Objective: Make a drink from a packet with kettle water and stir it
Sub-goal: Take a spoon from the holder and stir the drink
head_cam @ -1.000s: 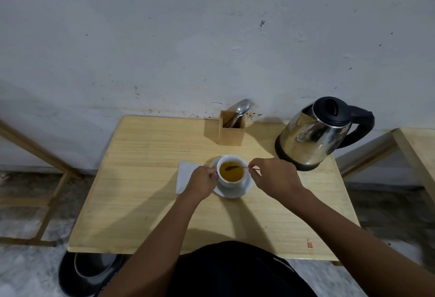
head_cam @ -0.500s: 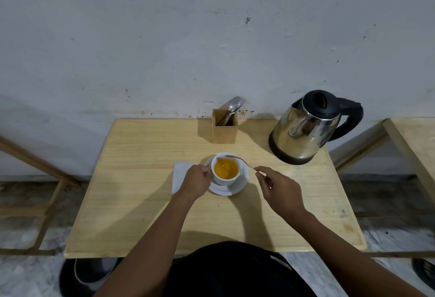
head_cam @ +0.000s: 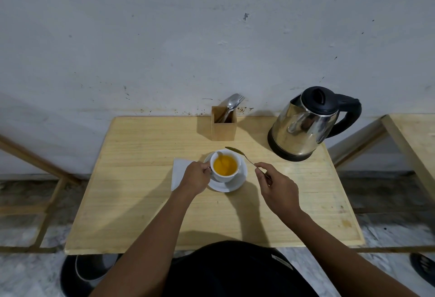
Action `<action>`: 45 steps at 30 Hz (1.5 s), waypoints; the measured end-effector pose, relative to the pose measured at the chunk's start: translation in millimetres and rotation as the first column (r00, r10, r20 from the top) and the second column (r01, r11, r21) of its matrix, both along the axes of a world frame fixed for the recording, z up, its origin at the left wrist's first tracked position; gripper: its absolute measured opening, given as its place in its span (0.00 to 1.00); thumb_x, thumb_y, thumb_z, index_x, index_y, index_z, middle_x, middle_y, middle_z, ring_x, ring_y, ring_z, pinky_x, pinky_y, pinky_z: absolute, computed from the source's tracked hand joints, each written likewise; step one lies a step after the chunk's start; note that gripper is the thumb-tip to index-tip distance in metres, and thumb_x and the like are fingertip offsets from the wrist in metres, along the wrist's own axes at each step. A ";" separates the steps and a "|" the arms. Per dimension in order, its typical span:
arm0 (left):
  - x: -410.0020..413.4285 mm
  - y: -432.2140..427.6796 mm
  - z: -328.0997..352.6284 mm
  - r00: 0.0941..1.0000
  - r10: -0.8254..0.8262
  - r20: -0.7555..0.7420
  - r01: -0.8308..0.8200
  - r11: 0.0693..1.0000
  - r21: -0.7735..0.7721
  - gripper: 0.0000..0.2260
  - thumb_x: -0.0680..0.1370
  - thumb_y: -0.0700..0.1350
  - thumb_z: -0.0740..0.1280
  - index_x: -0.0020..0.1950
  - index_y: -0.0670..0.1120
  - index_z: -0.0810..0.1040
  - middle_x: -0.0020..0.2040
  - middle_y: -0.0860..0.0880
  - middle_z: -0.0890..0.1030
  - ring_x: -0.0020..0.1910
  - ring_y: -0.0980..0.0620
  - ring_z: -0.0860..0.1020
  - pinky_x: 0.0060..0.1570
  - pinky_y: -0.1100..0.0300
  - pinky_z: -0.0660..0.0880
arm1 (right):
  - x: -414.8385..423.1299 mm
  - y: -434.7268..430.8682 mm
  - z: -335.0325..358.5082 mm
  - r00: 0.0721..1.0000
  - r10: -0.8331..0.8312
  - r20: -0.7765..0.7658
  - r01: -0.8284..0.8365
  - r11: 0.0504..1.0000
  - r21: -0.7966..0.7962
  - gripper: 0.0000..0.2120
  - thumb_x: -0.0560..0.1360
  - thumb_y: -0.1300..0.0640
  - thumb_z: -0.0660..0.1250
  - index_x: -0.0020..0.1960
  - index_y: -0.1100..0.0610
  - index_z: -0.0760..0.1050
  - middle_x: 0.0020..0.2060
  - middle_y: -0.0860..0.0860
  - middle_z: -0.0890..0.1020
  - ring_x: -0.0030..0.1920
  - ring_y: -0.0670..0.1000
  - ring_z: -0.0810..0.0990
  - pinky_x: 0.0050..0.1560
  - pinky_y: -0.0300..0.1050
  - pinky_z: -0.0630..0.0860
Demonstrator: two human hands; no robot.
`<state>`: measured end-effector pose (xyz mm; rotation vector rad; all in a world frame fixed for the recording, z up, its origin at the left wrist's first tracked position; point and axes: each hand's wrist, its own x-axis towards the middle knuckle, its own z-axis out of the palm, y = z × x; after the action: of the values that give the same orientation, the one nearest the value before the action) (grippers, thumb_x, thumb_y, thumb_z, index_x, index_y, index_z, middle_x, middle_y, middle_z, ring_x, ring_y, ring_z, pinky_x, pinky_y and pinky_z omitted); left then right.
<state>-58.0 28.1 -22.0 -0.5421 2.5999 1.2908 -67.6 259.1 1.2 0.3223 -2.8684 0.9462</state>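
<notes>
A white cup (head_cam: 225, 166) holding an orange drink stands on a white saucer (head_cam: 236, 182) in the middle of the wooden table (head_cam: 141, 190). My left hand (head_cam: 196, 177) grips the cup's handle on its left side. My right hand (head_cam: 277, 185) pinches the handle of a teaspoon (head_cam: 239, 153). The spoon's bowl hovers just above the cup's far right rim, out of the liquid. A steel kettle (head_cam: 303, 125) with a black lid and handle sits at the back right of the table.
A wooden holder (head_cam: 223, 123) with cutlery stands at the back by the wall. A white packet or napkin (head_cam: 180, 173) lies left of the cup, partly under my left hand. A second table (head_cam: 414, 139) is at the right. A dark bin (head_cam: 77, 275) sits below.
The spoon has come out of the drink and now hovers above the cup's far rim. My right hand has drawn back to the right. My left hand stays on the cup handle.
</notes>
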 end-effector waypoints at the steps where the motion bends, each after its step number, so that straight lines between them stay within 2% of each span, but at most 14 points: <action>1: 0.0 -0.1 0.0 1.000 -0.004 0.003 0.004 1.000 -0.007 0.12 0.79 0.38 0.60 0.57 0.38 0.81 0.54 0.37 0.82 0.54 0.41 0.78 0.53 0.51 0.74 | 0.1 0.1 0.7 1.000 0.007 -0.001 -0.007 1.000 -0.001 0.08 0.79 0.50 0.65 0.57 0.46 0.79 0.23 0.38 0.68 0.29 0.39 0.69 0.29 0.33 0.59; 6: -0.5 0.2 -0.1 1.000 -0.007 0.005 0.007 1.000 -0.021 0.13 0.79 0.38 0.60 0.57 0.39 0.81 0.54 0.37 0.81 0.53 0.41 0.78 0.52 0.53 0.73 | 3.5 0.9 0.4 1.000 0.019 -0.001 -0.019 1.000 -0.011 0.10 0.78 0.49 0.66 0.58 0.47 0.81 0.32 0.45 0.82 0.36 0.45 0.81 0.31 0.32 0.63; 10: -0.3 -0.4 0.4 1.000 -0.010 0.012 0.010 1.000 -0.025 0.12 0.79 0.38 0.60 0.57 0.39 0.81 0.54 0.37 0.81 0.53 0.40 0.78 0.52 0.53 0.73 | 8.0 -0.3 0.6 0.998 0.016 -0.063 -0.019 0.999 -0.049 0.08 0.78 0.53 0.68 0.56 0.49 0.82 0.41 0.44 0.86 0.38 0.43 0.82 0.33 0.38 0.72; 14: 0.3 0.0 0.9 1.000 -0.004 0.009 0.004 1.000 -0.014 0.13 0.79 0.37 0.59 0.59 0.40 0.80 0.55 0.37 0.81 0.54 0.40 0.78 0.50 0.55 0.72 | 10.8 0.6 -2.1 0.998 -0.003 -0.070 -0.001 0.998 -0.060 0.07 0.78 0.54 0.68 0.54 0.48 0.83 0.43 0.42 0.86 0.40 0.41 0.81 0.34 0.41 0.75; 17: 0.0 1.1 1.6 1.000 0.002 0.012 -0.002 1.000 -0.013 0.13 0.79 0.37 0.59 0.59 0.39 0.80 0.56 0.37 0.81 0.54 0.41 0.78 0.49 0.56 0.71 | 11.4 2.9 -4.5 0.997 0.004 -0.079 -0.009 0.998 -0.055 0.07 0.78 0.54 0.68 0.54 0.48 0.83 0.43 0.42 0.86 0.47 0.41 0.79 0.34 0.34 0.71; 22: 0.7 0.9 1.8 1.000 -0.003 0.018 0.003 1.000 -0.018 0.13 0.79 0.38 0.59 0.58 0.39 0.80 0.57 0.37 0.80 0.52 0.41 0.78 0.50 0.55 0.71 | 14.0 1.3 -2.2 0.998 -0.004 -0.060 0.001 0.999 -0.041 0.07 0.78 0.53 0.68 0.54 0.48 0.82 0.41 0.42 0.85 0.39 0.39 0.79 0.33 0.29 0.66; 27: 0.8 1.2 2.7 1.000 -0.005 0.022 0.006 1.000 -0.017 0.13 0.79 0.38 0.60 0.59 0.40 0.80 0.56 0.38 0.81 0.49 0.43 0.78 0.46 0.59 0.68 | 17.9 -3.2 3.9 0.999 0.002 -0.041 -0.005 0.998 -0.065 0.07 0.78 0.53 0.67 0.53 0.47 0.82 0.38 0.40 0.84 0.42 0.35 0.76 0.33 0.30 0.65; 30: 1.2 0.8 2.9 1.000 -0.004 0.024 0.004 1.000 -0.009 0.13 0.79 0.38 0.60 0.59 0.41 0.80 0.56 0.38 0.81 0.51 0.43 0.78 0.48 0.58 0.70 | 18.8 -4.4 3.7 0.999 -0.007 0.041 0.011 0.994 -0.108 0.08 0.79 0.51 0.65 0.54 0.47 0.82 0.30 0.37 0.78 0.34 0.36 0.77 0.32 0.36 0.68; 32: 1.8 0.7 3.9 1.000 -0.008 0.017 0.008 1.000 -0.004 0.13 0.79 0.38 0.60 0.58 0.41 0.81 0.56 0.37 0.81 0.52 0.42 0.78 0.49 0.55 0.71 | 17.4 -4.4 1.2 0.993 -0.014 0.115 0.028 0.993 -0.119 0.10 0.80 0.49 0.63 0.53 0.48 0.83 0.28 0.43 0.79 0.32 0.43 0.78 0.32 0.42 0.70; 35: 2.4 0.7 5.6 1.000 -0.017 0.003 0.017 1.000 -0.013 0.13 0.79 0.37 0.59 0.58 0.41 0.81 0.55 0.36 0.81 0.50 0.43 0.77 0.51 0.51 0.73 | 16.1 -4.1 0.0 0.981 -0.014 0.195 0.042 0.989 -0.141 0.17 0.80 0.44 0.59 0.44 0.51 0.82 0.26 0.50 0.78 0.31 0.49 0.77 0.32 0.46 0.70; 37: 2.1 1.2 6.2 1.000 -0.016 0.007 0.016 1.000 -0.023 0.13 0.79 0.37 0.59 0.59 0.40 0.80 0.56 0.36 0.81 0.52 0.41 0.78 0.52 0.51 0.73 | 14.2 -3.0 3.2 0.963 -0.033 0.266 0.092 0.973 -0.213 0.15 0.81 0.46 0.60 0.45 0.50 0.82 0.28 0.47 0.80 0.34 0.47 0.79 0.36 0.46 0.73; 40: 2.4 1.9 7.0 1.000 -0.012 0.014 0.013 1.000 -0.019 0.14 0.79 0.38 0.59 0.62 0.42 0.78 0.56 0.37 0.80 0.53 0.42 0.78 0.50 0.54 0.72 | 7.9 0.4 3.1 0.931 -0.066 0.360 0.218 0.890 -0.400 0.11 0.81 0.52 0.60 0.47 0.51 0.81 0.33 0.42 0.81 0.38 0.43 0.78 0.41 0.43 0.73; 43: 3.6 2.6 7.9 1.000 -0.007 0.009 0.007 1.000 -0.009 0.14 0.80 0.37 0.59 0.61 0.41 0.79 0.54 0.37 0.81 0.51 0.43 0.78 0.48 0.57 0.71 | 3.4 5.5 -4.9 0.886 -0.115 0.450 0.358 0.786 -0.504 0.10 0.81 0.57 0.59 0.49 0.55 0.79 0.36 0.49 0.77 0.37 0.48 0.73 0.40 0.44 0.70; 45: 4.0 2.7 8.4 1.000 -0.006 0.006 0.006 1.000 -0.007 0.13 0.79 0.37 0.59 0.60 0.41 0.79 0.53 0.37 0.81 0.52 0.42 0.78 0.49 0.55 0.72 | 1.3 7.5 -13.1 0.852 -0.147 0.503 0.418 0.770 -0.482 0.09 0.81 0.58 0.59 0.50 0.56 0.77 0.37 0.52 0.76 0.37 0.50 0.72 0.38 0.44 0.69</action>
<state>-54.0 30.8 -13.6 -0.5389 2.6002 1.2765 -66.2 266.6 -11.9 -0.4462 -2.6437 1.9410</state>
